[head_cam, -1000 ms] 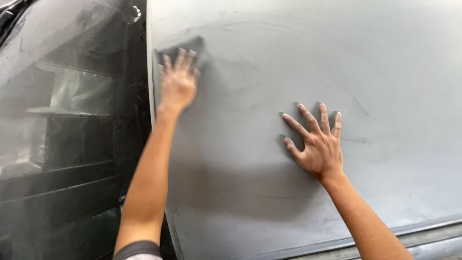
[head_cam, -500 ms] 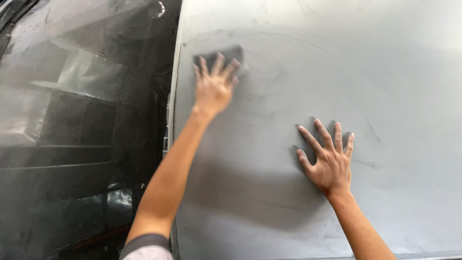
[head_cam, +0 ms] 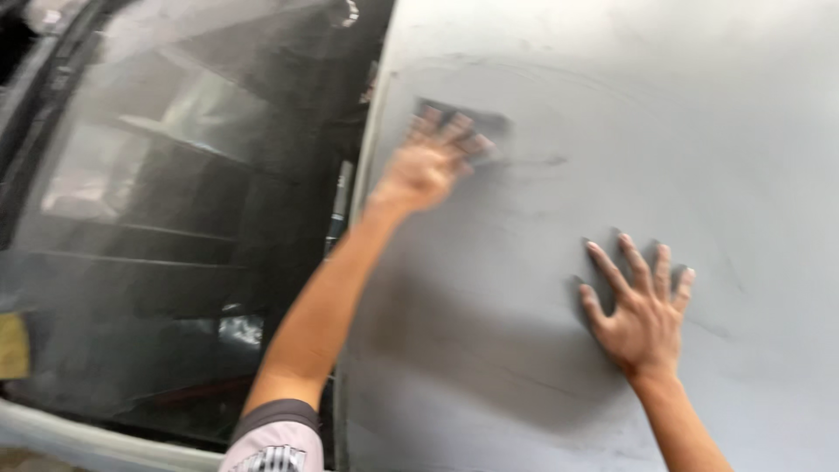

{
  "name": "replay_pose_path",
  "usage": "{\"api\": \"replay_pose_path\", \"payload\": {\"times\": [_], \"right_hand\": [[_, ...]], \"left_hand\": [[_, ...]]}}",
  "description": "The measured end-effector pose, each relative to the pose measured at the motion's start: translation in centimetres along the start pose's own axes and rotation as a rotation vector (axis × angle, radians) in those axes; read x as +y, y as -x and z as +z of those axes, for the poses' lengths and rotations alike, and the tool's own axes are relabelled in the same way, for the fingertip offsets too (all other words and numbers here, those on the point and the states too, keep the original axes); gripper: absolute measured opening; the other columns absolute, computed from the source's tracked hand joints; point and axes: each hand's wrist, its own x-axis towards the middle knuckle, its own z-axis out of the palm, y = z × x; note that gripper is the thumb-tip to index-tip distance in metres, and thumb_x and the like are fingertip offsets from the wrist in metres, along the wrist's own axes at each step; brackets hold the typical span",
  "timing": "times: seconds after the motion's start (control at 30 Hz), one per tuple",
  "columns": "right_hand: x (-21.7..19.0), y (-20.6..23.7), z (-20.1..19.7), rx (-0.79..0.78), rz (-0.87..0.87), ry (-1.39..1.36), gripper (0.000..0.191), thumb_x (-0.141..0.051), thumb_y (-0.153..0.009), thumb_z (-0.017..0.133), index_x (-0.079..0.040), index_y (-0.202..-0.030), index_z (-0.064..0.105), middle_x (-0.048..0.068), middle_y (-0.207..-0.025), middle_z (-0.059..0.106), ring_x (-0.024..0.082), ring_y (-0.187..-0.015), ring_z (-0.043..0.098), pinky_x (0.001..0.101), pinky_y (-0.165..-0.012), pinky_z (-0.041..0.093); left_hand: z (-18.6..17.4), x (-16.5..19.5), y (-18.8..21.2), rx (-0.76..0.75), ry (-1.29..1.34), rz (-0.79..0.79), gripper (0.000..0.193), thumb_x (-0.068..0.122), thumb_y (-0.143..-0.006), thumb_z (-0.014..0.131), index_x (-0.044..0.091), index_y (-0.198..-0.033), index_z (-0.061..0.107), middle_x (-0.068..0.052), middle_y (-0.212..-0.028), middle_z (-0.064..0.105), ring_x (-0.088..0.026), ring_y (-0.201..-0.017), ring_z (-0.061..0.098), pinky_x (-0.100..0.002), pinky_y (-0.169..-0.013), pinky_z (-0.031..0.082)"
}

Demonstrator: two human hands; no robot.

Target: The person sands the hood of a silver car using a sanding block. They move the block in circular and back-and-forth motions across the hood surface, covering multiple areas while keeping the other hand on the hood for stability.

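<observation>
My left hand (head_cam: pixel 433 162) presses a dark grey abrasive pad (head_cam: pixel 476 120) flat against a large matt grey panel (head_cam: pixel 664 114), close to the panel's left edge. The hand is blurred by motion and covers most of the pad; only its upper edge shows past the fingertips. My right hand (head_cam: pixel 642 301) lies flat on the same panel lower and to the right, fingers spread, holding nothing. Faint curved rub marks cross the panel's surface.
Left of the panel's edge lies a dark sloping glass pane (head_cam: pixel 166 218) with reflections in it. A pale strip (head_cam: pixel 79 441) runs along the bottom left. A yellowish patch (head_cam: pixel 13 345) sits at the far left edge.
The view has swung, so the panel's edge and both hands now sit further right. My left hand with the pad has gone from sharp to motion-blurred. My right hand stays planted.
</observation>
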Motion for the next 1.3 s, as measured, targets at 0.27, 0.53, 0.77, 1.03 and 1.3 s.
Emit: {"api": "replay_pose_path", "payload": {"times": [0.27, 0.53, 0.77, 1.03, 1.3], "right_hand": [[0.1, 0.0, 1.3, 0.026, -0.016, -0.029, 0.062, -0.063, -0.096, 0.041, -0.045, -0.155, 0.043, 0.003, -0.166, 0.037, 0.042, -0.156, 0.023, 0.0688, -0.125, 0.007], [0.3, -0.1, 1.3, 0.067, 0.001, -0.043, 0.066, -0.062, -0.089, 0.044, -0.047, -0.153, 0.043, 0.002, -0.164, 0.039, 0.042, -0.154, 0.026, 0.0698, -0.123, 0.009], [-0.2, -0.4, -0.7, 0.039, -0.046, 0.069, 0.064, -0.061, -0.092, 0.047, -0.042, -0.153, 0.043, 0.004, -0.163, 0.038, 0.041, -0.152, 0.027, 0.0671, -0.121, 0.011], [-0.3, -0.5, -1.9, -0.006, 0.023, 0.069, 0.062, -0.054, -0.088, 0.052, -0.043, -0.148, 0.048, 0.0, -0.162, 0.036, 0.039, -0.152, 0.023, 0.064, -0.121, 0.01], [-0.2, -0.2, -1.3, -0.02, 0.035, 0.069, 0.06, -0.053, -0.091, 0.053, -0.043, -0.149, 0.047, -0.002, -0.163, 0.036, 0.039, -0.152, 0.023, 0.0651, -0.122, 0.011]], "left_hand": [[0.1, 3.1, -9.8, -0.142, -0.091, -0.148, 0.047, 0.059, -0.104, 0.033, 0.054, -0.151, 0.035, 0.005, -0.167, 0.027, -0.045, -0.153, 0.018, -0.055, -0.126, 0.013], [1.3, 6.7, -2.7, -0.121, -0.209, 0.101, 0.047, 0.06, -0.103, 0.046, 0.05, -0.148, 0.049, 0.002, -0.164, 0.037, -0.048, -0.152, 0.029, -0.063, -0.129, 0.017], [0.2, 6.9, -12.3, -0.041, -0.095, -0.098, 0.048, 0.055, -0.104, 0.029, 0.048, -0.149, 0.047, 0.011, -0.165, 0.033, -0.028, -0.158, 0.019, -0.062, -0.127, 0.0], [-0.1, 6.0, -3.9, -0.04, -0.057, -0.203, 0.046, 0.052, -0.103, 0.04, 0.043, -0.146, 0.052, -0.002, -0.164, 0.036, -0.044, -0.155, 0.016, -0.057, -0.125, 0.003], [-1.2, 4.3, -9.6, -0.027, 0.015, -0.146, 0.05, 0.052, -0.108, 0.024, 0.046, -0.156, 0.035, 0.009, -0.169, 0.022, -0.021, -0.16, 0.014, -0.045, -0.131, 0.001]]}}
